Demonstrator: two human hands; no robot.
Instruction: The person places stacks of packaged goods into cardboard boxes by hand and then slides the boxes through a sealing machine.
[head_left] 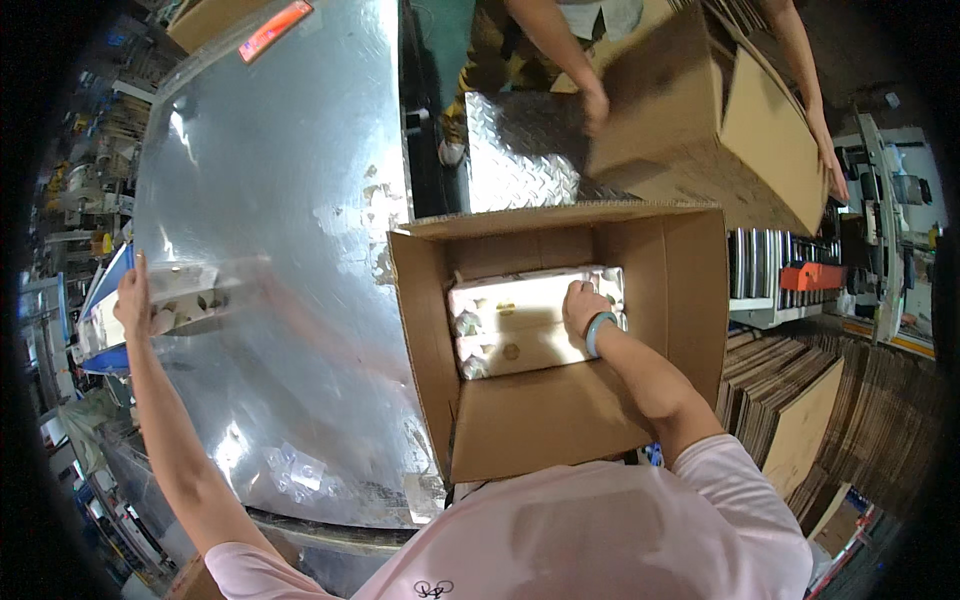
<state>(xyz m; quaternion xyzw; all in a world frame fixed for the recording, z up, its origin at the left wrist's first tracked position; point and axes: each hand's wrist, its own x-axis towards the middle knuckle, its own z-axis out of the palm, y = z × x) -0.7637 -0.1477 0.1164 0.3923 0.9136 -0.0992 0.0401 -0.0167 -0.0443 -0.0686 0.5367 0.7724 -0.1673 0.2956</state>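
Observation:
At the left edge of the metal table, my left hand (133, 300) is closed around the end of a long white pack (180, 308) with a flower and leaf print. The shiny tabletop mirrors part of it. My right hand (583, 308), wearing a pale blue wristband (596, 333), reaches into an upright open cardboard box (545, 425). Its fingers are curled on a similar floral pack (515, 312) lying in the box. Glare washes out the middle of that pack, and my hand hides part of its right end.
The metal table (290, 190) carries clear plastic scraps (295, 470) and an orange-red strip (275, 32). Across from me another person's hands (596, 108) hold a large cardboard box (655, 110). Flattened cartons (800, 420) are stacked on the right, by a roller conveyor (760, 262).

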